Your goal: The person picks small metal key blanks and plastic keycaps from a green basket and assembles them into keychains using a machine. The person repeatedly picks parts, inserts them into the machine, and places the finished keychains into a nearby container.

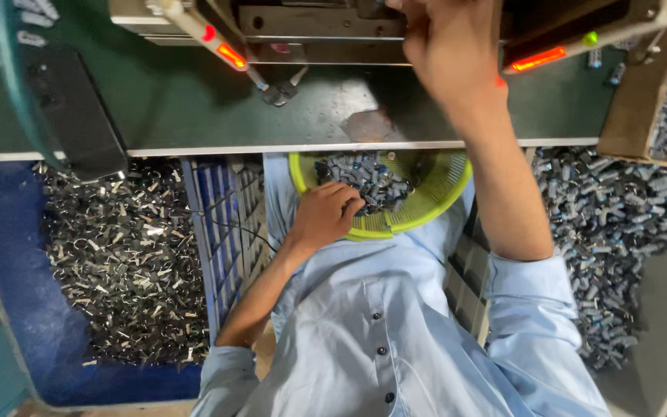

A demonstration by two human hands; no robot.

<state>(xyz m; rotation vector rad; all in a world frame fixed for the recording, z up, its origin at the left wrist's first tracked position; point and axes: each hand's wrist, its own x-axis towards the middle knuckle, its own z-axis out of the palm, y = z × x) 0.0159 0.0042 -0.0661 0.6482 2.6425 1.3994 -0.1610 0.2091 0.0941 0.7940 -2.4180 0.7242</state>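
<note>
The person sits at a dark green worktable (194,100) and holds a round yellow-green plastic basket (418,212) on the lap, just under the table edge. The basket contains a heap of small dark grey metal parts (372,181). The left hand (324,216) lies over the near rim of the basket, with its curled fingers (349,202) reaching into the heap from the left side; whether it already grips a part cannot be told, because the fingertips are hidden among the pieces. The right hand (445,50) is raised well above the basket, at the grey metal machine (318,27) on the table. Its fingers go into the machine opening and are hidden, so its grip cannot be told. Beside the machine opening, orange-red lights (231,55) glow. On the left, a blue tub (32,309) holds many shiny clips.
</note>
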